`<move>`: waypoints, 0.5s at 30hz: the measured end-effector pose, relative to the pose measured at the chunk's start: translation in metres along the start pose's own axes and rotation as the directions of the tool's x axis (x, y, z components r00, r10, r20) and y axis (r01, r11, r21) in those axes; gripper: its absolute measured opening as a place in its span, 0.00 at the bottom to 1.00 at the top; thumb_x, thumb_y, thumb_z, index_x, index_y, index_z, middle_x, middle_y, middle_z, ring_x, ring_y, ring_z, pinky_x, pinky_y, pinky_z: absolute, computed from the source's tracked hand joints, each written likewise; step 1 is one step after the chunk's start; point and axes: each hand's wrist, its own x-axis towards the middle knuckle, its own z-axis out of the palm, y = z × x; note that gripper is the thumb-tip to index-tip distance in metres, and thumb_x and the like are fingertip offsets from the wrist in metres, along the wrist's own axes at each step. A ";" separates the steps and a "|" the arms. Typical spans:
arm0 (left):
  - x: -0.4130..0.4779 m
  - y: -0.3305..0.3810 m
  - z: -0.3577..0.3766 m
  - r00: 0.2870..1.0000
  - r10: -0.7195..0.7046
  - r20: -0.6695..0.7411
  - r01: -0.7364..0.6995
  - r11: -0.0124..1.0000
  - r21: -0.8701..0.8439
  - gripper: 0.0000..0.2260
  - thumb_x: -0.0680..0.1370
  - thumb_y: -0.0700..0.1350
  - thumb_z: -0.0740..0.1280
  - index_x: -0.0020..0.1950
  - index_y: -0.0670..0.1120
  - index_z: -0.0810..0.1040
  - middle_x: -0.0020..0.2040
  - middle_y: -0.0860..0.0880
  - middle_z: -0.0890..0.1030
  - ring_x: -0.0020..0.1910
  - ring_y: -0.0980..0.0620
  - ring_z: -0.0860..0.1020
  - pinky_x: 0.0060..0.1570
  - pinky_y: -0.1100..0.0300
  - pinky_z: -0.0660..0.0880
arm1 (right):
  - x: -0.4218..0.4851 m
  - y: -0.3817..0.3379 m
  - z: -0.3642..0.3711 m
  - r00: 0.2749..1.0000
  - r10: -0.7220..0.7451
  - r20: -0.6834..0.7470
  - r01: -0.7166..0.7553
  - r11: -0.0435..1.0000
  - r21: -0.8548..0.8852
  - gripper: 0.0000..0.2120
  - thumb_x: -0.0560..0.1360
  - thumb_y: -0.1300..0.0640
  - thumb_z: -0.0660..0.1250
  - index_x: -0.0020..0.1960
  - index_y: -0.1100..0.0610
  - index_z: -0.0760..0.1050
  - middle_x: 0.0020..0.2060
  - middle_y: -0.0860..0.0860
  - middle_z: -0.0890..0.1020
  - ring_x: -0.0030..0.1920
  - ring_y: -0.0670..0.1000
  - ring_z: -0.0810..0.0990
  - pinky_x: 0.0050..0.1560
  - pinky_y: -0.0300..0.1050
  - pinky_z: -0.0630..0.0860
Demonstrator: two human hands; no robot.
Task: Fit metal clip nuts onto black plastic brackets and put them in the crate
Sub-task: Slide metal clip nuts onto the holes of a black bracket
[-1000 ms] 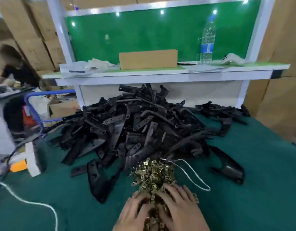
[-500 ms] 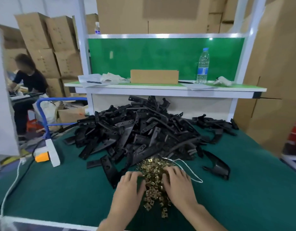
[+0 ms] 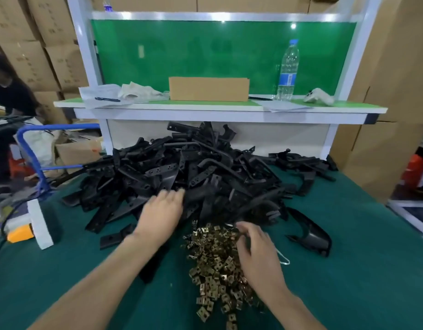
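A big heap of black plastic brackets [image 3: 181, 177] covers the middle of the green table. In front of it lies a smaller pile of brass-coloured metal clip nuts [image 3: 215, 260]. My left hand [image 3: 161, 211] reaches forward with fingers stretched, touching the near edge of the bracket heap. My right hand [image 3: 255, 251] hovers over the right side of the clip nut pile with fingers loosely curled; whether it holds a nut is hidden. One bracket [image 3: 310, 232] lies apart at the right. No crate is in view.
A raised shelf [image 3: 220, 108] behind the heap carries a cardboard box [image 3: 208, 88], a water bottle [image 3: 287, 70], papers and cloths. A white power strip [image 3: 40, 225] sits at the left table edge. A person [image 3: 8, 91] sits at far left, near a blue cart handle [image 3: 29, 148].
My left hand left the clip nut pile and moved forward to the bracket heap. My right hand stayed at the nuts. The camera view tilted and shifted.
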 end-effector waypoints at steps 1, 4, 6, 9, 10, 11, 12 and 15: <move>0.001 -0.007 -0.018 0.996 -0.038 -0.085 0.027 0.991 -0.133 0.18 0.84 0.50 0.58 0.73 0.48 0.65 0.53 0.47 0.81 0.52 0.45 0.80 0.45 0.52 0.77 | -0.003 -0.003 -0.005 1.000 0.005 -0.010 -0.004 0.998 0.067 0.14 0.83 0.53 0.60 0.66 0.41 0.71 0.57 0.33 0.74 0.60 0.37 0.72 0.60 0.35 0.70; -0.017 -0.009 -0.076 0.978 -0.203 -0.053 0.101 0.676 -0.730 0.10 0.83 0.55 0.60 0.59 0.51 0.69 0.36 0.49 0.80 0.31 0.51 0.79 0.26 0.61 0.71 | -0.012 -0.017 -0.029 0.998 0.065 0.012 -0.065 0.931 0.359 0.11 0.83 0.45 0.59 0.63 0.32 0.71 0.56 0.32 0.77 0.58 0.35 0.75 0.52 0.31 0.73; -0.048 0.010 -0.102 0.971 -0.158 0.179 0.215 0.252 -0.944 0.08 0.81 0.57 0.63 0.53 0.55 0.75 0.40 0.50 0.83 0.36 0.56 0.82 0.31 0.65 0.76 | -0.015 -0.026 -0.046 0.994 0.058 0.094 -0.099 0.848 0.520 0.13 0.81 0.37 0.58 0.65 0.31 0.71 0.58 0.32 0.79 0.58 0.35 0.77 0.54 0.34 0.73; -0.103 0.063 -0.109 0.868 0.294 0.399 0.454 -0.150 -0.878 0.08 0.80 0.54 0.69 0.56 0.56 0.83 0.52 0.51 0.86 0.51 0.53 0.84 0.48 0.62 0.80 | -0.017 -0.034 -0.063 0.949 -0.024 0.314 -0.236 0.607 0.759 0.22 0.79 0.34 0.60 0.69 0.41 0.75 0.59 0.44 0.84 0.58 0.48 0.83 0.53 0.43 0.80; -0.116 0.081 -0.104 0.825 0.361 0.436 0.528 -0.214 -0.822 0.08 0.79 0.52 0.69 0.56 0.52 0.84 0.51 0.50 0.86 0.48 0.53 0.85 0.45 0.62 0.80 | -0.021 -0.034 -0.067 0.929 -0.043 0.367 -0.287 0.543 0.789 0.22 0.78 0.34 0.63 0.67 0.44 0.78 0.59 0.49 0.85 0.58 0.52 0.84 0.52 0.44 0.81; -0.124 0.096 -0.099 0.794 0.368 0.484 0.586 -0.249 -0.771 0.08 0.79 0.50 0.70 0.55 0.49 0.84 0.47 0.49 0.86 0.42 0.53 0.85 0.38 0.65 0.79 | -0.027 -0.031 -0.068 0.917 -0.057 0.395 -0.313 0.511 0.801 0.22 0.76 0.35 0.67 0.65 0.44 0.79 0.59 0.52 0.85 0.58 0.55 0.84 0.53 0.44 0.81; -0.128 0.108 -0.094 0.770 0.350 0.533 0.628 -0.266 -0.732 0.09 0.79 0.49 0.70 0.55 0.46 0.83 0.45 0.48 0.86 0.39 0.54 0.84 0.33 0.65 0.77 | -0.033 -0.027 -0.066 0.918 -0.046 0.394 -0.316 0.513 0.798 0.20 0.74 0.36 0.70 0.63 0.42 0.80 0.58 0.53 0.85 0.58 0.56 0.84 0.54 0.46 0.80; -0.127 0.126 -0.083 0.700 0.350 0.622 0.710 -0.253 -0.657 0.16 0.76 0.49 0.72 0.60 0.41 0.80 0.49 0.43 0.84 0.44 0.47 0.80 0.32 0.62 0.74 | -0.050 -0.008 -0.062 0.957 0.107 0.271 -0.287 0.513 0.809 0.10 0.76 0.45 0.72 0.58 0.39 0.81 0.55 0.52 0.86 0.58 0.55 0.84 0.55 0.50 0.79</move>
